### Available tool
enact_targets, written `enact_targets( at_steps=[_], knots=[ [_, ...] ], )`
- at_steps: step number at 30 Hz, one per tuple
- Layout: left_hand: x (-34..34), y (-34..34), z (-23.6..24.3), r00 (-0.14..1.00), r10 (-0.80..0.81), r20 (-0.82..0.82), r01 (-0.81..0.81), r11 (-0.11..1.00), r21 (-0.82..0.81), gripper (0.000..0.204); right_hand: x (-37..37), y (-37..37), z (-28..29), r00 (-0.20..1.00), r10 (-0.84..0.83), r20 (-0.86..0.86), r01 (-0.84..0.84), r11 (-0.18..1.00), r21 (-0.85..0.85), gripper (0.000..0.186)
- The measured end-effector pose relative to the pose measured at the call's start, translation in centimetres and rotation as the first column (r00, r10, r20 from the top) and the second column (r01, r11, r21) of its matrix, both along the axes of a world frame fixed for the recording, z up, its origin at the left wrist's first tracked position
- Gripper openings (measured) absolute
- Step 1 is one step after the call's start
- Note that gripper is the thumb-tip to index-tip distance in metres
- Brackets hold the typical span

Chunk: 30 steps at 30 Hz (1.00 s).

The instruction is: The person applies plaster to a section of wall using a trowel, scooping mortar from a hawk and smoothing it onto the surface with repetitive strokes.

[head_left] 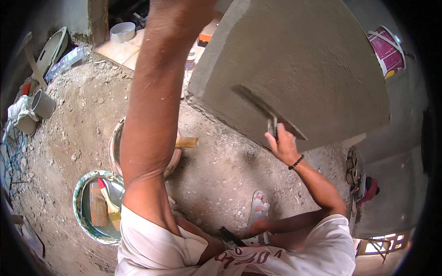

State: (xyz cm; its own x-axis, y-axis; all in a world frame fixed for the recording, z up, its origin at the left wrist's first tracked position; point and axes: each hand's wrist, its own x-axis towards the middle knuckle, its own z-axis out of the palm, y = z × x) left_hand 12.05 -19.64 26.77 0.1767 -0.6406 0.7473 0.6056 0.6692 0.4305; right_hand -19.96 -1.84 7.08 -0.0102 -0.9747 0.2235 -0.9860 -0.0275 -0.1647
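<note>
Ground of rough, crumbly dirt spreads under everything, grey-brown and littered with small chips. Next in size comes a broad plastered face, grey and damp-looking, with ripples and streaks across its upper right and a ragged edge along its lower left. The person, in a white shirt, stands or crouches at the lower edge. The left arm reaches straight up and leaves at the top; its hand is out of view, so its state cannot be told.

Left of the person sits a green-rimmed bucket, and just beyond it, partly hidden by the left arm, a second round vessel. A purple-and-white pail is at the far upper right, beside the plastered face.

The trowel lies slantwise over the lower middle of the plastered face, its long blade blurred toward the upper left. The right hand is wrapped around its handle, fingers curled and thumb along the near side.

A clear bottle lies at the upper left, with a grey cup tipped below it. Inside the green-rimmed bucket, a brown block stands beside a red-tipped brush. Smallest is a dark beaded bracelet on the right wrist.
</note>
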Motion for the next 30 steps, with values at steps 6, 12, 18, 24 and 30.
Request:
enact_targets(
  at_steps=[6,12,18,24,30],
  knots=[
    [-0.4,1.4,0.6,0.958,-0.136,0.253,0.143,0.990,-0.008,0.017,0.0,-0.5,7.0,0.981,0.042,-0.189,-0.076,0.982,-0.175,0.033],
    [-0.3,2.7,1.5,0.961,-0.062,0.271,0.081,0.995,-0.060,0.019,1.7,-1.6,0.6,0.998,-0.049,-0.033,0.053,0.989,0.136,0.034],
    [1.3,5.2,1.9,0.943,0.008,0.332,0.005,0.999,-0.038,0.022,3.0,-3.8,-12.0,0.997,-0.013,-0.073,0.035,0.951,0.306,0.035],
    [2.9,6.6,2.4,0.889,0.021,0.458,-0.038,0.999,0.027,0.028,2.0,-6.2,-18.5,0.997,-0.065,-0.051,0.078,0.938,0.338,0.036],
    [2.0,7.1,3.3,0.827,0.083,0.556,-0.181,0.976,0.124,0.032,0.6,-8.8,-18.1,0.992,-0.108,-0.065,0.123,0.945,0.304,0.036]
  ],
)
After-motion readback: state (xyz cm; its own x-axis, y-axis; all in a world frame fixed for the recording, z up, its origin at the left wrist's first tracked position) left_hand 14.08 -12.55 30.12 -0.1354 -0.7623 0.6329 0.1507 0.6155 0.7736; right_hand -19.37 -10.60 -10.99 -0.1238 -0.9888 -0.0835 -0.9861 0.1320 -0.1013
